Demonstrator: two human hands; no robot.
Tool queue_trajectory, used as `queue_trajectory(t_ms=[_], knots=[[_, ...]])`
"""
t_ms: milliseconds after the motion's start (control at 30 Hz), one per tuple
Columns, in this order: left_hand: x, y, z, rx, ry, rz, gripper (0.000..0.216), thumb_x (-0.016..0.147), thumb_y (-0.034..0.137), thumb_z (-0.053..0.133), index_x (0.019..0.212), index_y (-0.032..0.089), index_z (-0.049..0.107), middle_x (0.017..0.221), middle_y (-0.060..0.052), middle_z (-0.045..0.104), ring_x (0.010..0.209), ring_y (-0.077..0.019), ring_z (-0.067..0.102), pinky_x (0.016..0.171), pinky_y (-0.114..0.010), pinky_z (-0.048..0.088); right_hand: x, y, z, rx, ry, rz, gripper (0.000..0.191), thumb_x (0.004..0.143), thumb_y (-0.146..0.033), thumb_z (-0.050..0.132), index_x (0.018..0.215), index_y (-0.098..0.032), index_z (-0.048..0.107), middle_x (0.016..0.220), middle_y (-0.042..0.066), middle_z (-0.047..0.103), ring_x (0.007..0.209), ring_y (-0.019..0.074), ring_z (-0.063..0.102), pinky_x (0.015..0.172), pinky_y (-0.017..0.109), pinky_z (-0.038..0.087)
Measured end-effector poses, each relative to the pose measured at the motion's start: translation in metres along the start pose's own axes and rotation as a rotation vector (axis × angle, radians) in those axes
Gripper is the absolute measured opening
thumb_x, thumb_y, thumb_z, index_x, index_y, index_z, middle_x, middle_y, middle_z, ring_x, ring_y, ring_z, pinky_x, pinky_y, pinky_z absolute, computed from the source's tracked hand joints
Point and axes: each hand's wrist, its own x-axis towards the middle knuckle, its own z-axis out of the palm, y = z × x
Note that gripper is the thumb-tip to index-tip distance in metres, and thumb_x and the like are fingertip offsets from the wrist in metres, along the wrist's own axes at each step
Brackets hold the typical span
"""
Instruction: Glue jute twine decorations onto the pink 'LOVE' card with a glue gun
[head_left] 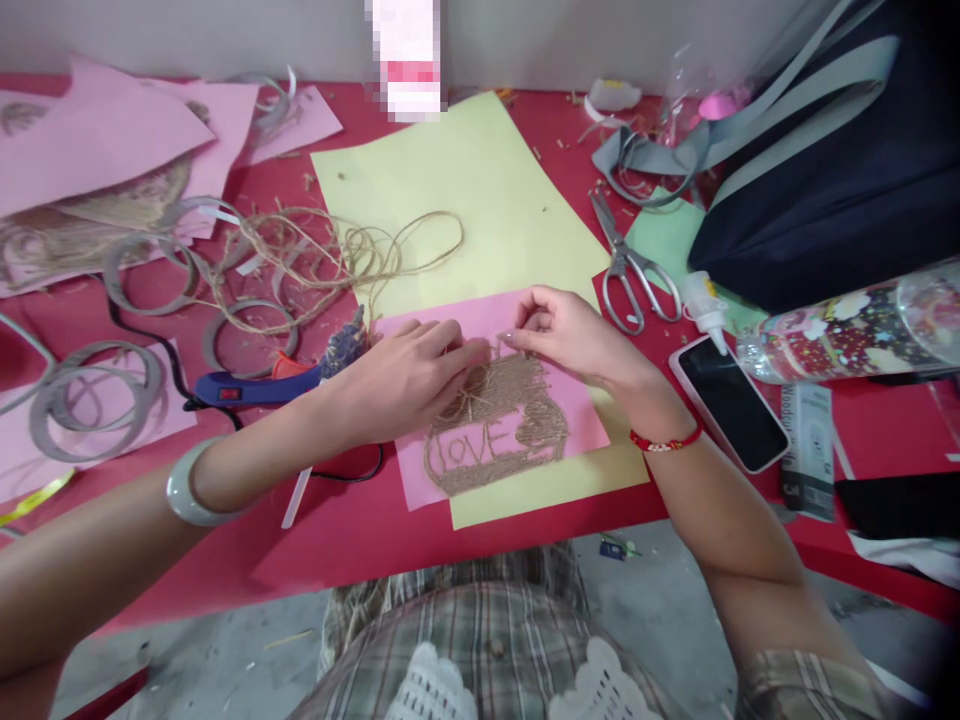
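A pale grey wall [525,40] crosses the top of the frame above a red tabletop [285,560] littered with scraps; concrete floor [660,580] shows along the bottom. At centre, a pink sheet [589,425] bearing twine lettering lies over a yellow sheet [450,190]. The left hand [412,372] bends over it, its grip hidden. The right hand [559,325] pinches thumb to finger near its top edge; whether anything is between them, I cannot tell.
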Motion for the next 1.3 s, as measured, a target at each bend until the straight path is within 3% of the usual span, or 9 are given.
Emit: queue_trajectory(t_ms=[167,433,933,1033,1167,1300], knots=[[-0.003,0.0,0.001,-0.059,0.049,0.014,0.042,0.108,0.026,0.037,0.14,0.014,0.062,0.104,-0.013,0.064,0.089,-0.0255,0.067,0.08,-0.039,0.05,0.002,0.005,0.001,0.008,0.003,-0.003,0.021,0.086,-0.025,0.077,0.084,-0.022,0.056,0.074,-0.001,0.062,0.07,0.016,0.061,0.06,0.028,0.044],[-0.002,0.004,0.0,-0.026,0.081,0.075,0.039,0.106,0.025,0.039,0.126,0.012,0.071,0.097,-0.012,0.066,0.081,-0.0238,0.066,0.071,-0.037,0.047,0.0,0.0,0.002,-0.053,0.019,-0.014,0.02,0.085,-0.021,0.078,0.081,-0.02,0.058,0.078,-0.001,0.061,0.069,0.0137,0.058,0.062,0.029,0.044],[-0.003,0.008,0.003,0.007,0.093,0.095,0.037,0.103,0.025,0.042,0.123,0.009,0.069,0.094,-0.011,0.066,0.075,-0.0211,0.062,0.072,-0.035,0.046,-0.004,-0.006,0.012,-0.236,0.085,-0.078,0.025,0.083,-0.023,0.082,0.079,-0.02,0.058,0.09,0.003,0.066,0.073,0.0151,0.06,0.068,0.033,0.048],[-0.002,0.014,0.005,0.073,0.145,0.135,0.037,0.104,0.028,0.043,0.123,0.008,0.069,0.092,-0.011,0.068,0.069,-0.0206,0.06,0.069,-0.035,0.046,-0.003,-0.003,0.014,-0.235,0.102,-0.094,0.027,0.084,-0.028,0.082,0.079,-0.02,0.057,0.087,0.003,0.065,0.073,0.0153,0.059,0.067,0.032,0.046],[-0.004,0.017,0.002,0.079,0.242,0.211,0.038,0.109,0.031,0.041,0.118,0.01,0.071,0.091,-0.01,0.07,0.071,-0.0209,0.063,0.069,-0.035,0.048,0.0,0.0,0.009,-0.115,0.069,-0.061,0.038,0.085,-0.047,0.082,0.078,-0.021,0.056,0.077,0.001,0.061,0.07,0.0155,0.057,0.062,0.03,0.042],[-0.008,0.008,-0.012,-0.051,0.334,0.05,0.031,0.109,0.029,0.047,0.106,0.014,0.073,0.092,-0.009,0.071,0.076,-0.0198,0.066,0.071,-0.033,0.05,0.0,0.001,-0.001,0.077,0.078,-0.037,0.044,0.082,-0.058,0.082,0.081,-0.022,0.056,0.072,-0.001,0.06,0.065,0.0143,0.054,0.058,0.029,0.039]])
